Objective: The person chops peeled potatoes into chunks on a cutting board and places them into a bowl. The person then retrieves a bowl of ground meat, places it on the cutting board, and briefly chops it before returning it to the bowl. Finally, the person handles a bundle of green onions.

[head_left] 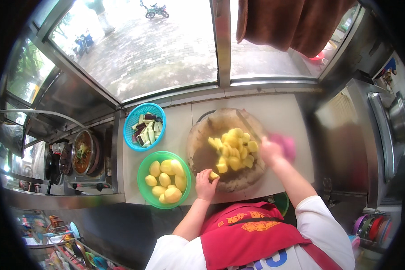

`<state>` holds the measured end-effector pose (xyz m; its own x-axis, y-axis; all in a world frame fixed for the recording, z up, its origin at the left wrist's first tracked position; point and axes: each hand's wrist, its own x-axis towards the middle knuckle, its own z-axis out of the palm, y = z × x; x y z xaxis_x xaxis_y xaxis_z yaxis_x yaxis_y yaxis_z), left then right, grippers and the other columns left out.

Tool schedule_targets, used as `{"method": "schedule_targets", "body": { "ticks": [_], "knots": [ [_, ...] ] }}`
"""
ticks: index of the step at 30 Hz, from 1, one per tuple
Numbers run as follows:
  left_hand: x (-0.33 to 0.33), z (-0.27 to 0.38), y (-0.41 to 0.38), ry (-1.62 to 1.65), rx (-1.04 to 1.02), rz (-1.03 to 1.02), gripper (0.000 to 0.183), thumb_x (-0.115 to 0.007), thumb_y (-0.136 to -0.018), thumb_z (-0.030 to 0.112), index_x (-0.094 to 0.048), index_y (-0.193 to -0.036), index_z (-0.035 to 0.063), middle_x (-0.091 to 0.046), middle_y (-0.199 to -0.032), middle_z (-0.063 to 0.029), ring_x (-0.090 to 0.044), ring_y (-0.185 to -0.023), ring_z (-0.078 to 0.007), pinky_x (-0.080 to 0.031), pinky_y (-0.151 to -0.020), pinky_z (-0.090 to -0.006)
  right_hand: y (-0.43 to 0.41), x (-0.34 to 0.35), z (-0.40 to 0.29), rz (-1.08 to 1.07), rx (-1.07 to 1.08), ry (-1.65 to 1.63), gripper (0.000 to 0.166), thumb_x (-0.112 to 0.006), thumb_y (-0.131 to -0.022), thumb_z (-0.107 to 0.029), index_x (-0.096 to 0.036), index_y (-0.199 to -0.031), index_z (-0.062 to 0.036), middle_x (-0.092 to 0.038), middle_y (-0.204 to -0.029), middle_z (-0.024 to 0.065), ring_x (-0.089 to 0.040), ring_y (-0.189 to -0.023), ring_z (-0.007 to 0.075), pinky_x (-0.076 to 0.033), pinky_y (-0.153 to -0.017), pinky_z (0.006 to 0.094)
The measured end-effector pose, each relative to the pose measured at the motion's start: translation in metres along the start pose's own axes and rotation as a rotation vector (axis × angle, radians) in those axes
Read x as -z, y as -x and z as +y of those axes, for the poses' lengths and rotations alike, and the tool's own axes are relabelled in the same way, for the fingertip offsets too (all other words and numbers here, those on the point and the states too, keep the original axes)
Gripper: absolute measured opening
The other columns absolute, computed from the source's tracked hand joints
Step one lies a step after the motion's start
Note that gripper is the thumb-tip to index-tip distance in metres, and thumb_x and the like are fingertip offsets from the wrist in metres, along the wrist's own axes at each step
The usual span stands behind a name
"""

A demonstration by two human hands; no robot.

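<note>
My left hand (205, 186) pinches a peeled potato piece (213, 175) at the near left rim of a round wooden chopping block (202, 135). Cut potato chunks (234, 148) are heaped on the middle of the block. In my right hand (272, 151) is a kitchen knife (249, 124), its blade slanting over the right side of the block beside the heap. Motion blurs that hand and the knife, so the blade's exact shape is unclear. A green plastic basin (140, 182) of whole peeled potatoes (164, 180) stands left of my left hand.
Behind the green basin sits a blue plastic basket (125, 130) of cut eggplant (148, 130). A blurred pink item (285, 145) lies right of the block. On the far left, a pan of food (82, 152) rests on a stove. Framed windows (224, 44) border the counter's far edge.
</note>
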<state>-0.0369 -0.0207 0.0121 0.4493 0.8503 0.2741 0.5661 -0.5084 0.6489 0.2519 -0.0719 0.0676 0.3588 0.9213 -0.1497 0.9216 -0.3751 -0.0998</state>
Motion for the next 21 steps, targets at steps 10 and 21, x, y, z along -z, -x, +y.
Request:
{"method": "schedule_targets", "body": {
  "ticks": [10,21],
  "knots": [
    [-0.004,0.012,-0.011,-0.017,0.063,0.065,0.037,-0.072,-0.068,0.011,-0.057,-0.101,0.0049,-0.057,-0.103,-0.0113,-0.053,-0.094,-0.0277,-0.045,-0.082,-0.0355,0.044,0.003,-0.069,0.045,0.189,-0.279,0.019,-0.043,-0.088,-0.018,-0.047,-0.094,-0.0010,-0.060,-0.061,0.0141,-0.061,-0.058,0.0335,-0.047,-0.052,0.0450],
    [-0.018,-0.003,-0.002,0.257,0.229,0.223,0.016,-0.068,-0.072,0.006,-0.052,-0.074,0.0037,-0.053,-0.077,-0.0100,-0.050,-0.065,-0.0258,-0.042,-0.059,-0.0345,0.060,-0.012,-0.108,-0.146,0.365,-0.345,0.014,-0.049,-0.085,-0.015,-0.042,-0.084,-0.0034,-0.058,-0.061,0.0161,-0.059,-0.058,0.0351,-0.045,-0.051,0.0442]
  ]
}}
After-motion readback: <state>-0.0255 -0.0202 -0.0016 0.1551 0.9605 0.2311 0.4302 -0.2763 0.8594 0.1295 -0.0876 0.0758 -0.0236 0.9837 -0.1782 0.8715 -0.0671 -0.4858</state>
